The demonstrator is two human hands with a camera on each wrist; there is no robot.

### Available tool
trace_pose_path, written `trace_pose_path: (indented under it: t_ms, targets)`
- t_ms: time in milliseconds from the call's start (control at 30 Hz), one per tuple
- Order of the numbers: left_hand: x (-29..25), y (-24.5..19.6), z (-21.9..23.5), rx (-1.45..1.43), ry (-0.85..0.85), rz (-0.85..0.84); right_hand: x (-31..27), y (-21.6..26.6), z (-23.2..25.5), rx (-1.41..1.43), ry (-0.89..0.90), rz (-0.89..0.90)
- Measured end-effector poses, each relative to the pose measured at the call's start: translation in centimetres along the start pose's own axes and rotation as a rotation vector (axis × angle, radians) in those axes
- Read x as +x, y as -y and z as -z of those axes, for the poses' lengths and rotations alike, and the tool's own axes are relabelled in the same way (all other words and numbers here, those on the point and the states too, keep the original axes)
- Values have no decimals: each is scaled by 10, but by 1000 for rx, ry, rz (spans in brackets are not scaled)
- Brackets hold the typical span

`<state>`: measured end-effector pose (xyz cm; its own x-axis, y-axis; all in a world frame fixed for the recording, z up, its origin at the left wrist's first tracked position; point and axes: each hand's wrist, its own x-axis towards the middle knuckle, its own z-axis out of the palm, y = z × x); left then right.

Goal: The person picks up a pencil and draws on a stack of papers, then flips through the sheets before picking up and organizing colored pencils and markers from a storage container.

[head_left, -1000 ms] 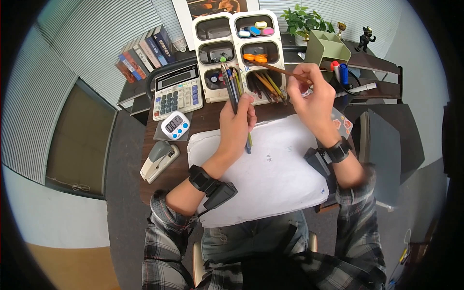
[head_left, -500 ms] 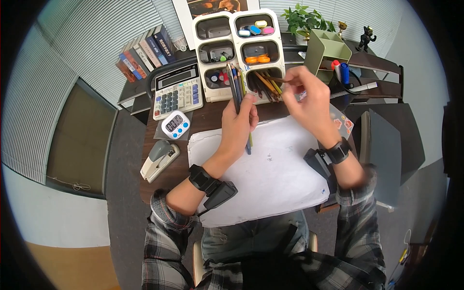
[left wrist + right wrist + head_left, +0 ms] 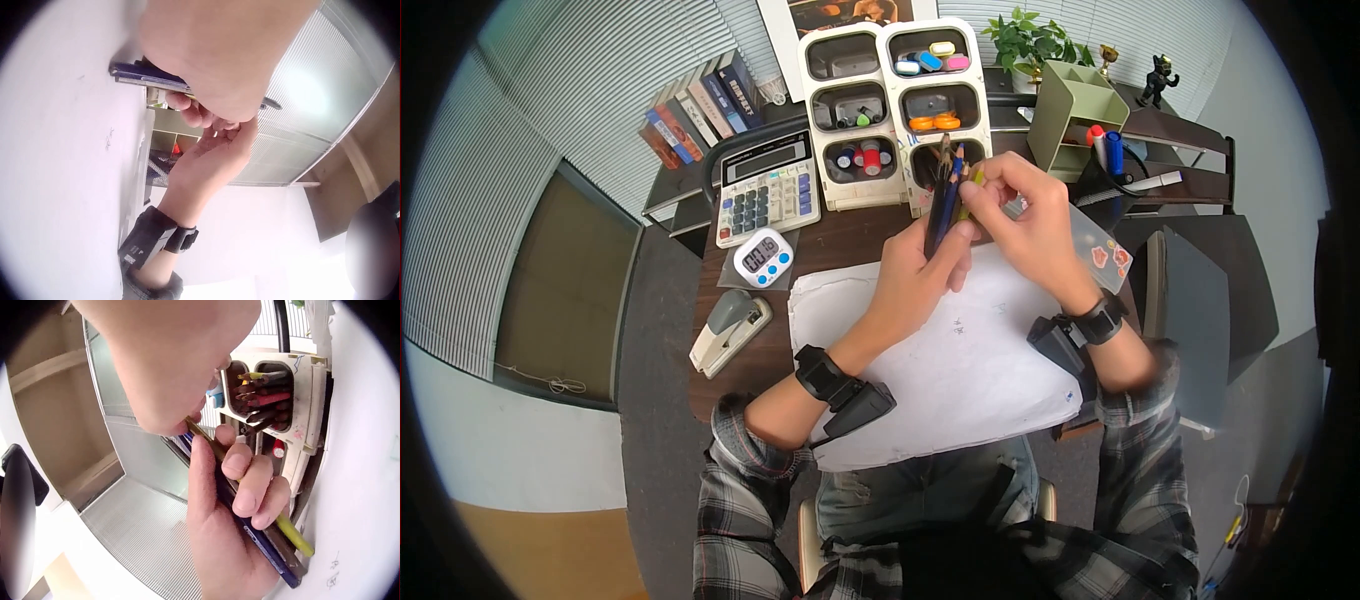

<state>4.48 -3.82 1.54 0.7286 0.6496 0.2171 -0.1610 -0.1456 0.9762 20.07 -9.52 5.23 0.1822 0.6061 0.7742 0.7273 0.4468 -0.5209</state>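
Observation:
My left hand (image 3: 920, 270) grips a bundle of pencils (image 3: 945, 205), dark blue and brown ones among them, tips pointing up in front of the organizer. At the bundle's right side, my right hand (image 3: 1030, 215) pinches a yellow-green pencil (image 3: 977, 178) near its upper end. The right wrist view shows the left fingers (image 3: 250, 487) curled round the bundle, with the yellow-green pencil's lower end (image 3: 295, 536) sticking out beside a dark blue pencil (image 3: 265, 553). More pencils (image 3: 265, 400) lie in an organizer compartment. The right fingertips are partly hidden there.
The white organizer (image 3: 892, 130) holds erasers, orange items and markers. Left of it are a calculator (image 3: 768, 195), a timer (image 3: 762, 259) and a stapler (image 3: 731, 333). White paper (image 3: 960, 370) lies under the hands. A pen cup (image 3: 1112, 180) and green holder (image 3: 1065, 120) stand right.
The brown pencil has left my right hand, which was over the pencil compartment and has moved to the bundle. My left hand has shifted right with the bundle, now leaning right.

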Motion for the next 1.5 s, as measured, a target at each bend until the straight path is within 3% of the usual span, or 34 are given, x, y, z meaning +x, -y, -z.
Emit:
trace_pose_path:
  t_ms: [67, 100, 167, 200, 267, 300, 467, 533, 733, 800, 1133, 1300, 1433, 1500]
  targets:
    - [1, 0, -2, -113, -54, 4, 0, 1, 2, 91, 13, -227]
    - [1, 0, -2, -113, -54, 4, -1, -1, 2, 91, 13, -227]
    - [3, 2, -2, -128, -133, -11, -1, -8, 4, 235, -156, -308]
    - [4, 2, -1, -128, -134, -12, 1, -10, 7, 235, -155, -306]
    - [6, 3, 2, -163, -303, 4, 8, -12, 12, 452, -399, -216]
    - [9, 5, 4, -194, -341, 4, 12, -9, 14, 431, -483, -197]
    - [10, 3, 10, -288, -405, 125, 10, -10, 16, 327, -490, -104]
    - [9, 4, 11, -253, -365, 90, 7, -15, 12, -134, -357, 38]
    - [8, 1, 8, -214, -254, 69, 6, -15, 7, -256, -102, 63]
    - [7, -1, 7, -193, -230, 56, 9, -13, 8, -343, -66, 174]
    - [2, 2, 3, -35, -17, -27, 3, -4, 5, -87, -20, 111]
    - [1, -4, 2, -40, -20, 19, 5, 8, 9, 198, 76, -248]
    - [2, -4, 2, -27, 2, 24, 1, -2, 6, 336, 67, -366]
    - [4, 2, -1, -133, -146, -48, 1, -10, 9, 262, -182, -234]
